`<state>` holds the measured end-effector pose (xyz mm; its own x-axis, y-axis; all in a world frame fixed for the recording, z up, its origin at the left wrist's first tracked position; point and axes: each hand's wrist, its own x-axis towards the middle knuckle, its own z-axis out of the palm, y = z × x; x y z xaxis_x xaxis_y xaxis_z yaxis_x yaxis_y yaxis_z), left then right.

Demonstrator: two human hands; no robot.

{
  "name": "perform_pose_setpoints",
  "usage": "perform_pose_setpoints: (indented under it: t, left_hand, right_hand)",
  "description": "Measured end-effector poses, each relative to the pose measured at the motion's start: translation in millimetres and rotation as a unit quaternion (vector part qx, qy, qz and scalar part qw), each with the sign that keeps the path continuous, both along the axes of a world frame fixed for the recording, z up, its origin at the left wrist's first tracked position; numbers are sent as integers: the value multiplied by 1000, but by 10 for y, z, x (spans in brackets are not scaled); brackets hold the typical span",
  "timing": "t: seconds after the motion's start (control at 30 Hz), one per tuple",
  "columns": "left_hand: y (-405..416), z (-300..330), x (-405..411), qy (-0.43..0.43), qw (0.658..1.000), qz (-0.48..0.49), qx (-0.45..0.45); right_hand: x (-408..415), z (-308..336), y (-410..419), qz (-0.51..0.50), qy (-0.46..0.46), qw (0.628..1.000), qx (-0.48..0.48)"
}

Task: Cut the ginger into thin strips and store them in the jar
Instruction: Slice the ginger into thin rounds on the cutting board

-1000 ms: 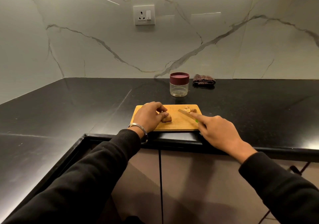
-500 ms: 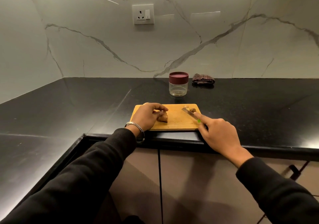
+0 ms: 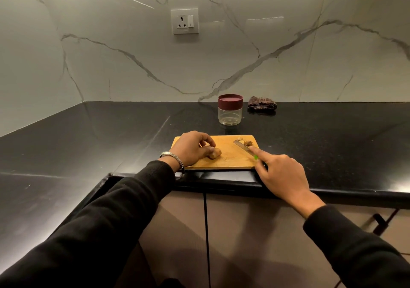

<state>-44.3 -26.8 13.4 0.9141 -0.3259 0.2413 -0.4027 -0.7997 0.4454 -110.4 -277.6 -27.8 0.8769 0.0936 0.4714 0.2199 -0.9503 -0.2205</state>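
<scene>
item: ginger [image 3: 213, 152], one knob, lying on the wooden cutting board [image 3: 226, 162] left of centre. the left hand [image 3: 192, 149] holds it, fingers [image 3: 207, 141] curled over the top and pinning it to the wood. compared with a second ago the knob sits much where it was; the hold has only settled.

item: knife [image 3: 245, 148], green mark at the handle end. gripped in the right hand [image 3: 282, 173], forefinger laid straight along the spine, remaining fingers wrapped round the handle. change noted: the blade has swung away from the knob toward the board's far right corner, its tip now just beside the cut pieces [image 3: 245, 142]. it looks to have pushed them aside; contact cannot be confirmed.

item: cut pieces, a small heap, still chunky rather than strips as far as can be told.

item: jar [image 3: 229, 112], clear, maroon lid on, standing on the black worktop [image 3: 111, 137] beyond the board, apart from it. looks empty.

item: folded cloth [image 3: 262, 106], right of the jar, by the wall.

assessment: clearing space on the board, most likely, before the next slice. cutting is early; most of the knob is whole, nothing stored, lid not yet off.
</scene>
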Motion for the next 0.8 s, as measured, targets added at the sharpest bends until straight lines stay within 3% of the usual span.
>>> perform_pose_setpoints:
  t: [0.13, 0.4, 0.57, 0.8]
  left_hand:
    - [-15, -19, -25, -11, 1000, -11, -10]
    - [12, -1, -12, -55, 996, -44, 56]
    - [75, 13, 8, -52, 994, -52, 86]
    - [43, 141, 33, -43, 989, -78, 115]
  right_hand:
    - [-23, 26, 9, 0, 5, 1000, -6]
    - [-157, 154, 253, 35, 25, 999, -7]
    - [-199, 173, 363, 29, 94, 992, -75]
    - [-199, 234, 410, 31, 156, 983, -93]
